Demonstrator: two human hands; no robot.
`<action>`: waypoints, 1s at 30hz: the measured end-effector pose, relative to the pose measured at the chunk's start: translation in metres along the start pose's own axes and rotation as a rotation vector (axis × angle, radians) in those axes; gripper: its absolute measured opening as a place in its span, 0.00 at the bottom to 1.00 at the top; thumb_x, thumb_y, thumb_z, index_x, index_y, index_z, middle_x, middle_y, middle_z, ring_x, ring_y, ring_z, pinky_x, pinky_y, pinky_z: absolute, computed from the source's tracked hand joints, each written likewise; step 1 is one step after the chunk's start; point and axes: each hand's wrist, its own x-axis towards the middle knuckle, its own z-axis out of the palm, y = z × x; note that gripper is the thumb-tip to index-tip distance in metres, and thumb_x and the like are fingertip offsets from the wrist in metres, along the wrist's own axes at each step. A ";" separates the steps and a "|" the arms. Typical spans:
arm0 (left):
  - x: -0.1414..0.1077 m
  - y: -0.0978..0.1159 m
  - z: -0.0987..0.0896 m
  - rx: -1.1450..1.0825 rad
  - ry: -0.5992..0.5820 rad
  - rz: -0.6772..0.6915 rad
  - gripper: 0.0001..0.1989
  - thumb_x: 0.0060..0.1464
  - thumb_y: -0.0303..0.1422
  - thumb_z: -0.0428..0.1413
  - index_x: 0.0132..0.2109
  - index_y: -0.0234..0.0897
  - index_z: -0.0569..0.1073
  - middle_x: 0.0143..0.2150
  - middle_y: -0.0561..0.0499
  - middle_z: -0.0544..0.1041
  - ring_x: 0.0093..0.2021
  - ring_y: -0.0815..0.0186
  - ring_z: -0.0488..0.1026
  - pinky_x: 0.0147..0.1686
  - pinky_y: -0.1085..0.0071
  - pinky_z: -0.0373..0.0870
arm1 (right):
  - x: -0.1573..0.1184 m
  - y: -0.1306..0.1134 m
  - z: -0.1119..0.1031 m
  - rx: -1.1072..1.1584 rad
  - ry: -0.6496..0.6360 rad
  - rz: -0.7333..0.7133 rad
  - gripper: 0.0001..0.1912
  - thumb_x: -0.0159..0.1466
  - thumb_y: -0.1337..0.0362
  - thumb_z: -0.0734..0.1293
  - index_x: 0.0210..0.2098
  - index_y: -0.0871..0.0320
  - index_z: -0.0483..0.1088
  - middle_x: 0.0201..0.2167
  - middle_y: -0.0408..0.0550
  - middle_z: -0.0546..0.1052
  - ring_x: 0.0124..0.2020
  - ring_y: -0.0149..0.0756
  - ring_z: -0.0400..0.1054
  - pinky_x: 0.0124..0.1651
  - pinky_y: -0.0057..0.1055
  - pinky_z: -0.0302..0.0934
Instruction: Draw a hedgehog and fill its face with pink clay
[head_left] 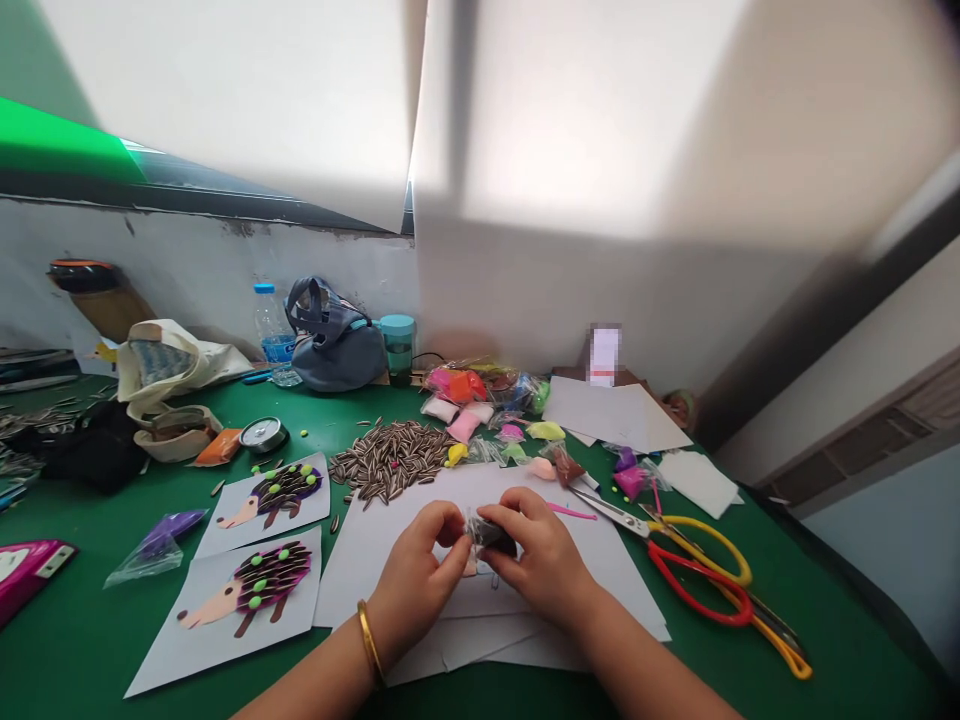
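Observation:
Above white paper sheets (367, 565), I hold a small clear plastic bag of black clay (498, 540) between both hands. My left hand (427, 560), with a gold bangle at the wrist, pinches the crumpled clear end. The fingers of my right hand (538, 550) are closed around the dark, filled end. Part of a drawing shows beneath my fingers, mostly hidden. To the left lie two hedgehog pictures, the nearer hedgehog (255, 590) and the farther hedgehog (274, 495), with striped seeds for spines and green dots. Behind the paper is a pile of sunflower seeds (391, 458).
Scissors with red and yellow handles (701, 590) lie at right. Bags of coloured clay (465, 420) are grouped at the back. A purple clay bag (161, 540), a round tin (264, 435), a blue-grey bag (337, 345) and a teal-lidded cup (398, 345) stand or lie leftward.

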 end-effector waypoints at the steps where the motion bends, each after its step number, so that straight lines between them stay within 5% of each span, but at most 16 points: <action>1: 0.001 -0.001 -0.001 0.004 -0.008 0.026 0.02 0.59 0.29 0.53 0.40 0.40 0.68 0.36 0.53 0.71 0.36 0.66 0.70 0.37 0.68 0.70 | 0.000 0.001 0.000 -0.022 -0.008 -0.005 0.20 0.56 0.71 0.72 0.47 0.50 0.73 0.39 0.47 0.69 0.39 0.39 0.66 0.42 0.36 0.65; 7: 0.003 -0.006 -0.005 0.219 0.031 0.225 0.08 0.57 0.30 0.59 0.44 0.43 0.78 0.39 0.50 0.77 0.38 0.63 0.74 0.39 0.66 0.71 | -0.002 -0.001 -0.004 -0.151 -0.032 -0.045 0.14 0.61 0.70 0.69 0.46 0.51 0.74 0.37 0.48 0.69 0.39 0.40 0.64 0.42 0.37 0.62; 15: 0.007 -0.006 -0.007 0.335 0.084 0.330 0.06 0.59 0.31 0.58 0.35 0.40 0.79 0.32 0.50 0.75 0.33 0.63 0.72 0.34 0.67 0.69 | -0.003 -0.002 0.001 -0.107 -0.088 -0.083 0.10 0.64 0.70 0.66 0.45 0.54 0.71 0.44 0.50 0.73 0.46 0.42 0.65 0.48 0.39 0.62; 22: 0.003 -0.006 -0.010 0.330 0.072 0.373 0.08 0.60 0.36 0.58 0.45 0.44 0.79 0.35 0.49 0.76 0.37 0.62 0.72 0.38 0.64 0.68 | -0.002 -0.003 -0.002 0.016 -0.165 -0.050 0.06 0.65 0.69 0.65 0.42 0.56 0.67 0.39 0.49 0.73 0.41 0.39 0.66 0.43 0.35 0.62; 30: 0.004 -0.004 -0.009 0.249 0.033 0.259 0.04 0.58 0.32 0.59 0.34 0.41 0.78 0.35 0.50 0.75 0.38 0.61 0.72 0.40 0.64 0.68 | -0.003 -0.004 -0.003 -0.001 -0.240 -0.015 0.14 0.62 0.67 0.69 0.47 0.55 0.67 0.40 0.47 0.75 0.40 0.38 0.68 0.41 0.33 0.61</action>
